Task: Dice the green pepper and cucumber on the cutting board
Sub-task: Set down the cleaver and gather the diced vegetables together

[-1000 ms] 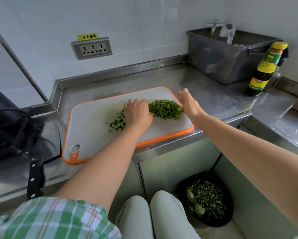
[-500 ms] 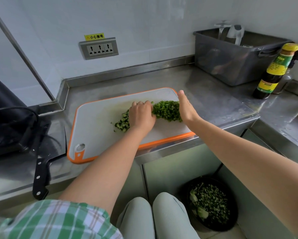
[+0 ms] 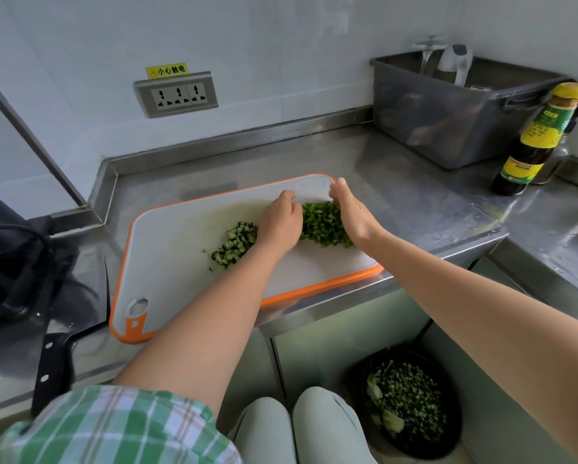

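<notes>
Brushed steel counter [image 3: 398,202] carries the white plastic cutting board with orange rim [image 3: 180,256]. On the board's right half, left hand [image 3: 279,224] and right hand [image 3: 351,216] stand apart and unclenched, pressing either side of the diced green pepper heap [image 3: 321,224]. The diced dark-skinned cucumber pile [image 3: 234,244] is just left of it. Both are light, wet and loose, and will likely scatter, so scoop from below. Black-handled knife [image 3: 55,363] lies off the board's left edge.

Legible txt: 1 item only.
Yellow sticker [image 3: 166,70] on wall [image 3: 280,45], just above 3-gang socket plate [image 3: 176,94]: black chars "小心触电", small warning triangle at its left end.
Bottle [image 3: 535,142], right side of desk [image 3: 414,202]: yellow-green upper label and yellow lower band carry print, too small and blurred to read. Brand can't be made out.
</notes>
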